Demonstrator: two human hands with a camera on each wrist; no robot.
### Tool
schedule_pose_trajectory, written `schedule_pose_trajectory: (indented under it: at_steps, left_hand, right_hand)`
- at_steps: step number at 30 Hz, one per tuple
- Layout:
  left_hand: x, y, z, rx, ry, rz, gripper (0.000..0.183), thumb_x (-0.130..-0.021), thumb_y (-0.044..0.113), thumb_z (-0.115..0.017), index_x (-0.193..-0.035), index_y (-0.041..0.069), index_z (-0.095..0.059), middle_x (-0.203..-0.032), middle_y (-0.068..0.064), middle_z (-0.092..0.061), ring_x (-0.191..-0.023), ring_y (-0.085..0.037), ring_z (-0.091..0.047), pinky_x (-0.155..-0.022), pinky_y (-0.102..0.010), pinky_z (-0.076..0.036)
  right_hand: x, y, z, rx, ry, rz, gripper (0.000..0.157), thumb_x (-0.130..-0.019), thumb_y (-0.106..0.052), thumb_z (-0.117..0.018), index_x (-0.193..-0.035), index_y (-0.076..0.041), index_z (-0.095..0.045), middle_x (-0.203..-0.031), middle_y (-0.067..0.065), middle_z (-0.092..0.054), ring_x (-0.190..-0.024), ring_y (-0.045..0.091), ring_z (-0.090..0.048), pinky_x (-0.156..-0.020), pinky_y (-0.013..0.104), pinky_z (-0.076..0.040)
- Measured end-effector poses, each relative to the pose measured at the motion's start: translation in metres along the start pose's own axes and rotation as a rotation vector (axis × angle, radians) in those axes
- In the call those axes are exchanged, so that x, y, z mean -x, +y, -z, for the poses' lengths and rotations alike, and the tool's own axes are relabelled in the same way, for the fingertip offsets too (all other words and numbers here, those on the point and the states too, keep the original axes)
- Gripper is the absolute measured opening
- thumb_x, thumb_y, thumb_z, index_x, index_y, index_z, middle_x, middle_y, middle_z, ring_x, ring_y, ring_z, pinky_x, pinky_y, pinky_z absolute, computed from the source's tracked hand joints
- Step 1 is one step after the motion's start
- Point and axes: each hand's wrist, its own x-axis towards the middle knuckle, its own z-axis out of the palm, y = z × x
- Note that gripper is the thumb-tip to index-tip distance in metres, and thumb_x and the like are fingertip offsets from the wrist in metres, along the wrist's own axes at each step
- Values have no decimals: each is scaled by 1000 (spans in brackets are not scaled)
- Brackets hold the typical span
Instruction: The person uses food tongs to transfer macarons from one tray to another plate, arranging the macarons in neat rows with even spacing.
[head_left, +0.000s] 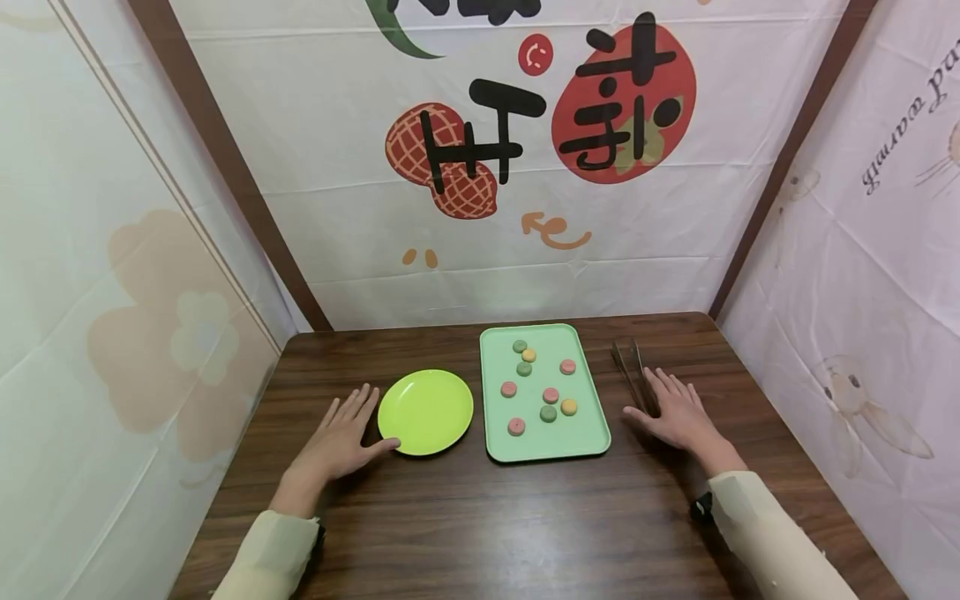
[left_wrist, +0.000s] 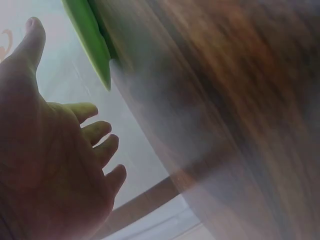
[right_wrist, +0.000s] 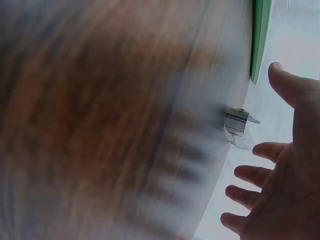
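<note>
I see the left hand [head_left: 341, 440] spread wide beside the plate [head_left: 426, 412], the right hand [head_left: 677, 417] spread beside the tongs [head_left: 645, 395] toward the table's [head_left: 480, 533] right edge.

Lime-grn plate [head_left: 425, 412], round, flat on dk wood tbl [head_left: 480, 525], just beside L hand [head_left: 341, 437]; thumb at rim, contact unclear. Mint-grn rect. tray [head_left: 577, 437], ctr, w/ 9 macarons [head_left: 551, 395] scattered: 4 pink, 3 grn, 2 yel. Metal tongs [head_left: 628, 373] lying R of tray, far ends splayed, near end partly hidden by R hand [head_left: 675, 417] in head view.
</note>
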Motion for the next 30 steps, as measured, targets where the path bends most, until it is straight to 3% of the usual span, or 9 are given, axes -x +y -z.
schedule_pose_trajectory:
  at_steps: [16,23,30]
  left_hand:
    - [-10,3,-7,4,-20,-48,118,-95,78,-61,-169,-5,-21,-176,-25,-20,-162,-43,-22,-132,-64,-13]
    - [-12,4,-9,19,-59,-58,121,-94,78,-64,-168,-7,-18,-176,-25,-17,-163,-43,-20,-133,-62,-12]
    - [-13,5,-12,19,-87,-73,125,-93,79,-64,-168,-7,-16,-176,-27,-16,-163,-44,-19,-132,-63,-13]
  right_hand:
    - [-5,-4,4,26,-28,-30,92,-107,-58,-60,-161,12,-35,-164,39,-34,-152,58,-30,-126,74,-16]
    - [-7,-5,3,59,-18,-28,83,-107,-53,-61,-152,15,-48,-155,40,-46,-145,59,-41,-122,74,-29]
    - [-9,-4,1,100,-12,-45,77,-107,-49,-63,-149,14,-52,-153,39,-48,-141,59,-46,-117,72,-37]
